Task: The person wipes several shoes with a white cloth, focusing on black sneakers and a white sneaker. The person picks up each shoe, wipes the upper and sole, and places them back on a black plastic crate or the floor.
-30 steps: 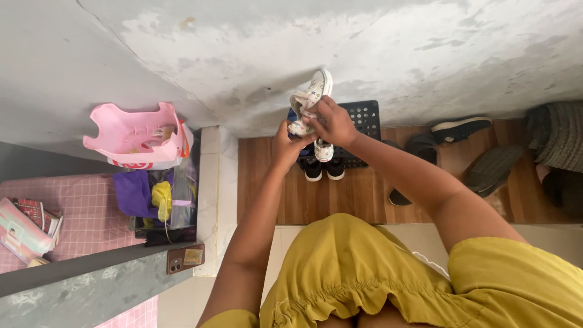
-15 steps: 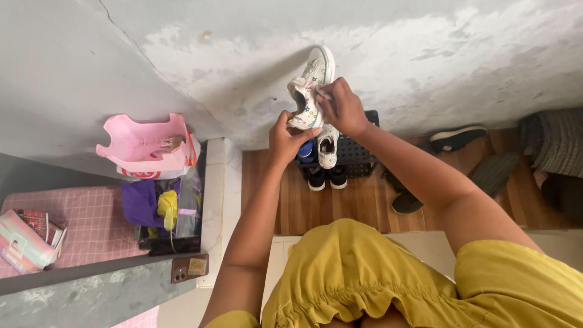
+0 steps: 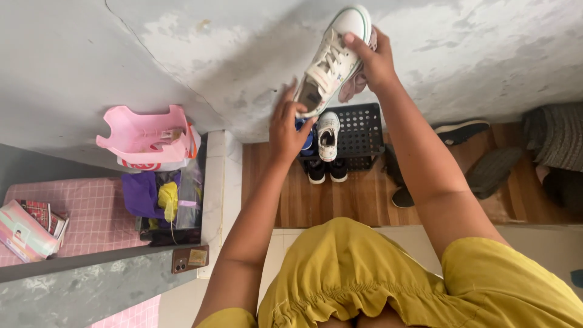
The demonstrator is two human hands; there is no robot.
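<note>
The right hand [image 3: 375, 61] gripped the toe end of a white lace-up canvas sneaker [image 3: 331, 61], fingers closed around it, while the left hand [image 3: 286, 124] held its heel with fingers spread. The shoe was raised close to the grey plaster wall [image 3: 200, 54], above a black perforated plastic shoe rack [image 3: 361, 130]. One matching white sneaker [image 3: 328, 135] and two black shoes [image 3: 325, 171] sat at the rack's left edge. Bare wooden floor [image 3: 340, 203] lay before it.

Pink plastic seat [image 3: 146, 136], phone [image 3: 187, 259] on ledge, black crate [image 3: 359, 130], dark slippers [image 3: 460, 130]
</note>
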